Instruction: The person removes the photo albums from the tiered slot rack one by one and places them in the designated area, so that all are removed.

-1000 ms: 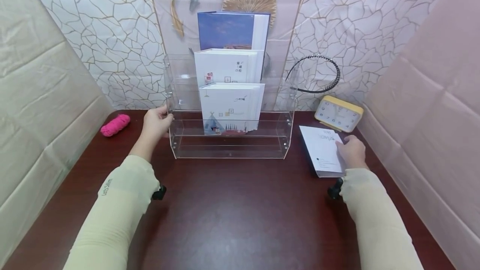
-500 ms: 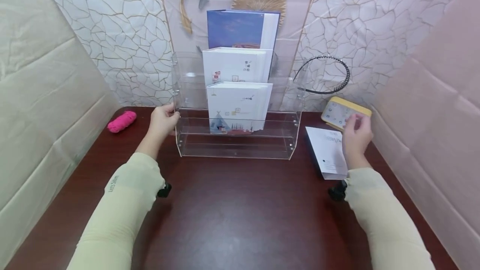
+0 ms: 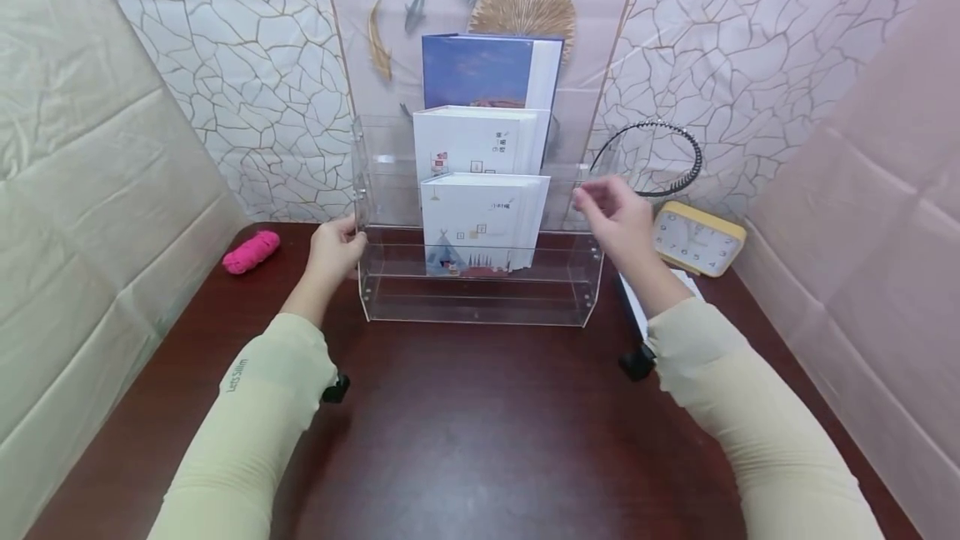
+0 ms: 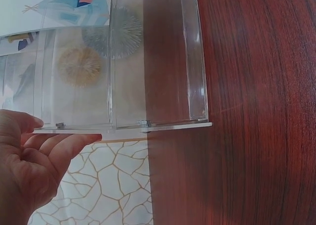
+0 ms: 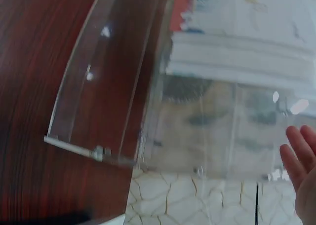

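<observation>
A clear acrylic bookrack (image 3: 472, 309) stands at the back of the table, holding a front white book (image 3: 483, 215), another white book (image 3: 457, 138) behind it and a taller blue book (image 3: 476, 69) at the rear. My left hand (image 3: 335, 250) holds the rack's left side panel; in the left wrist view the thumb of this hand (image 4: 29, 161) lies on one face and the fingers on the other. My right hand (image 3: 621, 215), bent fingers holding nothing, is at the rack's right side. In the blurred right wrist view its fingertips (image 5: 295, 158) are near the panel; contact is unclear.
A black headband (image 3: 692, 158) stands or hangs at the rack's right. Below it is a yellow-framed clock (image 3: 699, 240). A white book (image 3: 636, 313) lies partly under my right forearm. A pink yarn skein (image 3: 251, 252) lies at left. Fabric-covered walls flank the table.
My right hand has left the white book on the table, risen past the clock and moved left to the rack's right side. My left hand stays at the rack; the head view has shifted slightly.
</observation>
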Available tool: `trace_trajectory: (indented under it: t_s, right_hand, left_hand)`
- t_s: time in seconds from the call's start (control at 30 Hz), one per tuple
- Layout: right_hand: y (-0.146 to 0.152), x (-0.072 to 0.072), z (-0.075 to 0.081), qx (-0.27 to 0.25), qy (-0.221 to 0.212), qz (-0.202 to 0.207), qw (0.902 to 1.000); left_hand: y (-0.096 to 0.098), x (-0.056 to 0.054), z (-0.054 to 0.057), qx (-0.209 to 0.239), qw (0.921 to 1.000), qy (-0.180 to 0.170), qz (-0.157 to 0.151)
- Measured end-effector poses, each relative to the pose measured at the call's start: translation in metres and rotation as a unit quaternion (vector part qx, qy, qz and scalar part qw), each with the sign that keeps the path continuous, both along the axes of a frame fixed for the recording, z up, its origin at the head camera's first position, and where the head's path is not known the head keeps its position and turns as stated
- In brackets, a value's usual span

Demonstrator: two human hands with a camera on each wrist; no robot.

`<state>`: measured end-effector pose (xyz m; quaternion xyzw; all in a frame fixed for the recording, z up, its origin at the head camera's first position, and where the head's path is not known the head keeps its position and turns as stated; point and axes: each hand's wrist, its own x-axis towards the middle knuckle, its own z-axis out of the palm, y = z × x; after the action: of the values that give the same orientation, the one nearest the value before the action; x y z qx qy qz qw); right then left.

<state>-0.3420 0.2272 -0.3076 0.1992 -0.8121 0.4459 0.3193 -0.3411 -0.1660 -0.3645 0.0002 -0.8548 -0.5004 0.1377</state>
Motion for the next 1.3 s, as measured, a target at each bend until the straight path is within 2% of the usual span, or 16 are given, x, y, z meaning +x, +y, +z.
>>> trace_trajectory:
  t_s: [0.17,0.4,0.57,0.67,0.8,0.9,1.1,1.3]
  right_hand:
    - [-0.027,-0.008,-0.007,0.055,-0.052,-0.006,0.9971]
    - [-0.051,-0.008,-0.017,0.012,-0.108,0.013,0.9940]
    - [-0.063,-0.009,-0.023,-0.010,-0.122,0.022,0.9923]
    - [-0.068,-0.010,-0.027,-0.012,-0.125,0.007,0.9921]
    - [-0.071,-0.010,-0.030,-0.013,-0.134,-0.016,0.9908]
    - [-0.073,-0.010,-0.030,-0.027,-0.144,-0.015,0.9891]
    - [-0.073,-0.011,-0.028,-0.058,-0.174,-0.001,0.9831]
    - [-0.073,-0.014,-0.023,-0.089,-0.207,0.027,0.9738]
  left_hand:
    - [0.001,0.001,-0.001,-0.006,0.9999,0.010,0.006]
    - [0.000,0.000,0.002,-0.052,0.9982,0.026,0.014]
    - [0.000,-0.001,0.002,-0.058,0.9980,0.019,0.019]
    - [0.000,-0.001,0.002,-0.060,0.9978,0.019,0.021]
    - [0.000,0.000,0.001,-0.049,0.9986,0.013,0.014]
    - [-0.001,0.000,0.001,-0.028,0.9996,0.004,0.008]
    - [0.000,0.000,0.000,-0.009,0.9999,-0.008,-0.002]
    - [0.000,-0.001,0.000,-0.012,0.9999,0.004,0.005]
